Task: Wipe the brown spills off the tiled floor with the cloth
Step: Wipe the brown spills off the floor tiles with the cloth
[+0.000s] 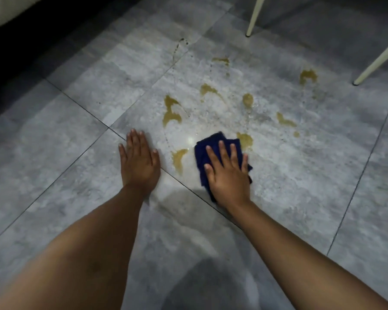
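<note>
My right hand [227, 173] presses flat on a folded dark blue cloth [212, 143] that lies on the grey tiled floor [289, 175]. My left hand [139, 159] rests flat on the floor with nothing in it, fingers together. Several brown spills spread across the tile: one [178, 158] between my hands, one [244, 140] just beyond the cloth's right corner, a larger one [170, 111] further ahead, and others [308, 76] towards the chair legs.
Two cream chair legs [253, 16] [376, 61] stand at the far right, beyond the spills. A dark strip under pale furniture [2, 16] runs along the far left. Thin dark trails of drips [177, 48] lead away at the top.
</note>
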A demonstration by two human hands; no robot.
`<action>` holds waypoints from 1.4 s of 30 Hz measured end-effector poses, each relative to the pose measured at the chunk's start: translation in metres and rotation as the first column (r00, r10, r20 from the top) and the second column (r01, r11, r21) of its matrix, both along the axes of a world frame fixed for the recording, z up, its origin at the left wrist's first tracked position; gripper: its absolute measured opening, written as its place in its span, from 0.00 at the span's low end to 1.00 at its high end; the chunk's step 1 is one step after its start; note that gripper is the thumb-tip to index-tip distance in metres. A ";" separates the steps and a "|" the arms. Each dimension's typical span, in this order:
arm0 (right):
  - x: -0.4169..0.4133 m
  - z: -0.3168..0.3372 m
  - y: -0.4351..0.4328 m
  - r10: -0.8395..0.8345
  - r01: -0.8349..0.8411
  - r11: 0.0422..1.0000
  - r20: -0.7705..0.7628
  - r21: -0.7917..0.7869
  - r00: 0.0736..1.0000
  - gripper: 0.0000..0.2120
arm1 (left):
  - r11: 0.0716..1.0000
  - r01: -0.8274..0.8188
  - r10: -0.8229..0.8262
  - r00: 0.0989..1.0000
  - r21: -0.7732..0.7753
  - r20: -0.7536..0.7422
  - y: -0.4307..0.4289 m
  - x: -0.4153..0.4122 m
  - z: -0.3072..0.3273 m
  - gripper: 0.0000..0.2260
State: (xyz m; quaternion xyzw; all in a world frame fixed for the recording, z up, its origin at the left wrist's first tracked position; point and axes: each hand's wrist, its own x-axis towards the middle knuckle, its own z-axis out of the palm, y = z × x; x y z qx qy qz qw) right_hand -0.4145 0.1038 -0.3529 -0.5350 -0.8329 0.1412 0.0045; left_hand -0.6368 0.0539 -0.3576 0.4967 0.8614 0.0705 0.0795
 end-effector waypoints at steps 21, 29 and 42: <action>-0.065 -0.001 -0.017 -0.097 0.097 0.995 -0.030 0.010 0.995 0.24 | 0.999 0.049 -0.049 0.998 -0.003 0.049 0.015 -0.014 -0.004 0.27; -0.081 0.007 0.063 -0.081 0.087 0.989 0.057 -0.118 0.995 0.24 | 0.999 0.043 -0.040 0.996 -0.030 0.074 0.016 -0.015 -0.003 0.26; -0.099 0.004 0.111 -0.028 0.030 0.997 0.028 -0.069 0.999 0.24 | 1.000 0.027 -0.027 0.997 -0.005 0.075 0.015 -0.015 -0.002 0.26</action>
